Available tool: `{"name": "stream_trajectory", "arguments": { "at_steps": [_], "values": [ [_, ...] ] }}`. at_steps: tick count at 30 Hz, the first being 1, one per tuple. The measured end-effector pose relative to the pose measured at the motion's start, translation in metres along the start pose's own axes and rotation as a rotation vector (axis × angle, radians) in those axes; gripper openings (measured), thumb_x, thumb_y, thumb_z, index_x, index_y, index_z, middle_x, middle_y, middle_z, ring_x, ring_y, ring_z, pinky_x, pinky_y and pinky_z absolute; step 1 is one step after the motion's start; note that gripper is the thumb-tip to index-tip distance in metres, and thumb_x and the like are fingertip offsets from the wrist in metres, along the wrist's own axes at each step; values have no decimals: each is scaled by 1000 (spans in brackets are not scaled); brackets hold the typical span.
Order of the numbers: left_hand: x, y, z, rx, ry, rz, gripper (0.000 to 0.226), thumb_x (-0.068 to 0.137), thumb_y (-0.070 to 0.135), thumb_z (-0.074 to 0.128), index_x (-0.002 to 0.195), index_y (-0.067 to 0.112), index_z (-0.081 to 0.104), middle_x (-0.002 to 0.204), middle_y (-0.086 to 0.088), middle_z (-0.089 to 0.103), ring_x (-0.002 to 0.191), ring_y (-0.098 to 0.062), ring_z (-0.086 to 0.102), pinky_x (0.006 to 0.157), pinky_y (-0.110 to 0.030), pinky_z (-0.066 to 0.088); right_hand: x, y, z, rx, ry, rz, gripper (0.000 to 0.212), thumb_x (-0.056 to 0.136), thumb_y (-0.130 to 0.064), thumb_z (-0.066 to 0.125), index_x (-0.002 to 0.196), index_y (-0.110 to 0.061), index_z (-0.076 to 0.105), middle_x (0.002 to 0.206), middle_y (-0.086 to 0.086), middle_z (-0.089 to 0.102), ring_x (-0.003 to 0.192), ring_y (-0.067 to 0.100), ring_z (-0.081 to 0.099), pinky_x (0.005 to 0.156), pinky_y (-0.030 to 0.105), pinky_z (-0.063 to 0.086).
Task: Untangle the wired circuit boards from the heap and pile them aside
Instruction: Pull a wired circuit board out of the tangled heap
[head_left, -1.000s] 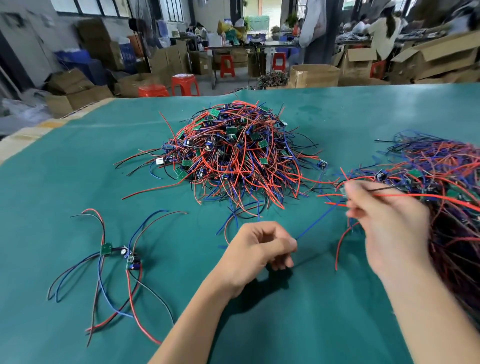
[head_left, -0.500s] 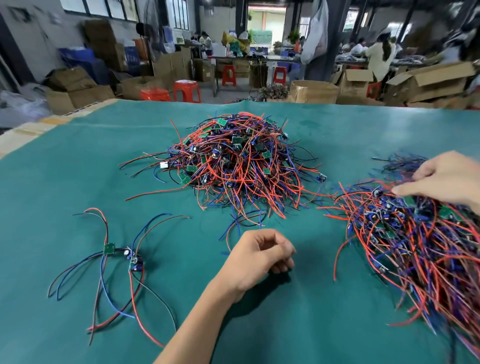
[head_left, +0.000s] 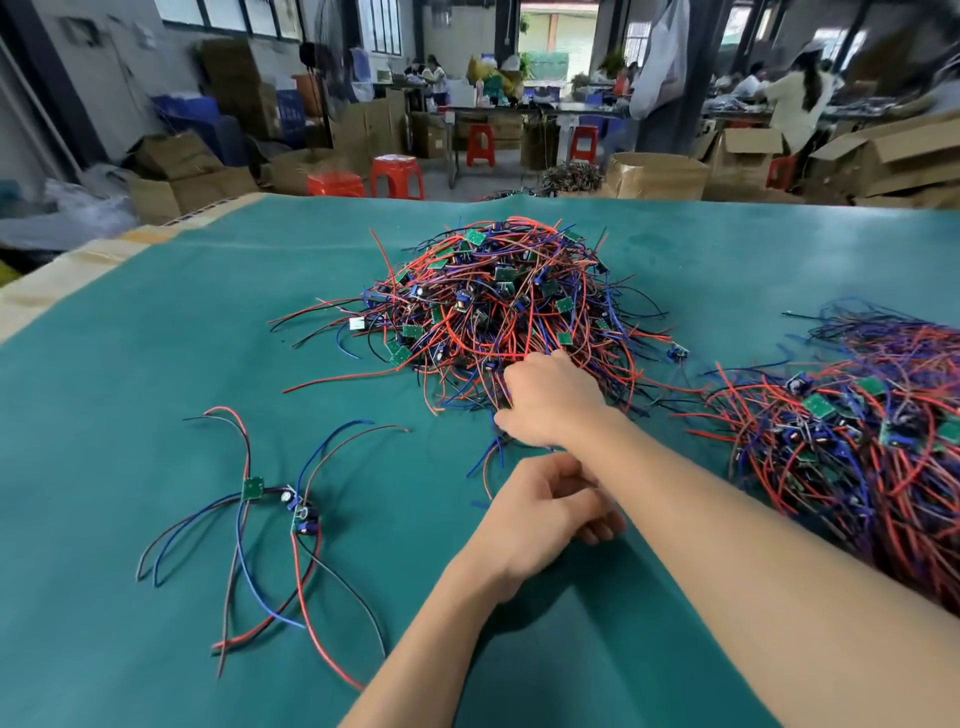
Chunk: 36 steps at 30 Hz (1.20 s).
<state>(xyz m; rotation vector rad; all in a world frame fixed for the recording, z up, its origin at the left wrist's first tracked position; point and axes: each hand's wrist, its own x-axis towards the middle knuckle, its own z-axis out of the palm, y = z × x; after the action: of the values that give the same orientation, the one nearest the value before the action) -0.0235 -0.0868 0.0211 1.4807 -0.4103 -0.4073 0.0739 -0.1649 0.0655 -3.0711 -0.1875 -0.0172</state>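
A big heap of wired circuit boards (head_left: 498, 306), a tangle of red, blue and black wires with small green boards, lies mid-table. My right hand (head_left: 550, 400) reaches across to the heap's near edge, its fingers down among the wires and hidden by the back of the hand. My left hand (head_left: 540, 514) rests on the green cloth (head_left: 156, 364) below it, loosely curled and holding nothing. A second large pile of wired boards (head_left: 872, 441) lies at the right. Two or three separated boards (head_left: 291, 509) with spread wires lie at the left.
Beyond the table's far edge stand cardboard boxes (head_left: 657, 174), red stools (head_left: 397, 176) and other workbenches with people. A tan strip of the table (head_left: 62, 270) shows at the left past the cloth.
My right hand left the right-hand pile and swung left to the near edge of the central heap. My left hand let go of the blue wire and stayed in place, curled.
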Motion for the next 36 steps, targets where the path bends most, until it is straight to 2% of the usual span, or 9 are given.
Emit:
{"name": "stream_trajectory", "arguments": {
  "at_steps": [3,9,13,18,21,26,29,32,36],
  "values": [
    [1,0,0,-16,-4,1,11,93,-9,50,99,-14,58,85,-17,67,65,-18,58,63,-22,47,3,0,3,73,26,68,16,86,-24,67,98,-15,63,109,10,61,90,34,56,75,38,46],
    [0,2,1,-45,1,-18,17,92,-8,50,92,4,62,82,-17,68,64,-17,58,61,-19,48,-11,28,-7,385,155,179,15,82,-23,70,69,-16,74,87,14,73,95,35,64,81,39,57],
    [2,-2,-1,-48,50,-26,15,93,-6,51,95,3,63,81,-14,70,63,-14,58,58,-18,46,-37,50,-28,787,307,282,10,64,-25,73,60,-17,78,59,3,70,62,12,63,61,26,48],
    [10,-4,-3,-240,213,-61,15,102,12,48,111,3,56,85,-16,71,64,-16,62,55,-21,48,-93,79,-29,1321,397,283,18,55,-23,67,58,-7,75,73,22,72,53,16,49,43,24,35],
    [13,-3,-6,-408,261,-108,36,106,32,38,115,2,57,88,-15,73,69,-21,66,58,-24,53,-129,79,-6,1299,338,166,20,59,-22,69,62,-4,76,74,30,67,58,19,51,48,28,33],
    [12,-3,-8,-470,263,-103,31,105,24,44,105,-1,62,77,-14,70,60,-18,61,58,-25,52,-143,49,31,996,232,-79,8,63,-20,74,57,-16,74,69,-3,70,68,13,64,67,30,47],
    [11,-3,-11,-421,273,-103,30,103,23,47,97,2,67,68,-9,62,54,-14,52,52,-21,42,-145,41,37,935,114,-152,12,63,-25,73,52,-23,69,67,-7,64,61,5,56,61,21,38],
    [9,-4,-11,-343,237,-86,30,103,20,46,87,8,69,60,-3,53,49,-12,43,48,-21,37,-146,45,34,1003,-20,-176,29,72,-47,72,54,-24,70,64,2,66,54,11,53,57,26,39],
    [5,-3,-10,-259,101,-21,21,95,21,55,78,12,64,56,-3,47,50,-14,38,52,-27,29,-136,55,29,1231,235,51,56,78,-68,60,67,-13,68,69,17,65,60,14,52,57,27,40]
  ]
}}
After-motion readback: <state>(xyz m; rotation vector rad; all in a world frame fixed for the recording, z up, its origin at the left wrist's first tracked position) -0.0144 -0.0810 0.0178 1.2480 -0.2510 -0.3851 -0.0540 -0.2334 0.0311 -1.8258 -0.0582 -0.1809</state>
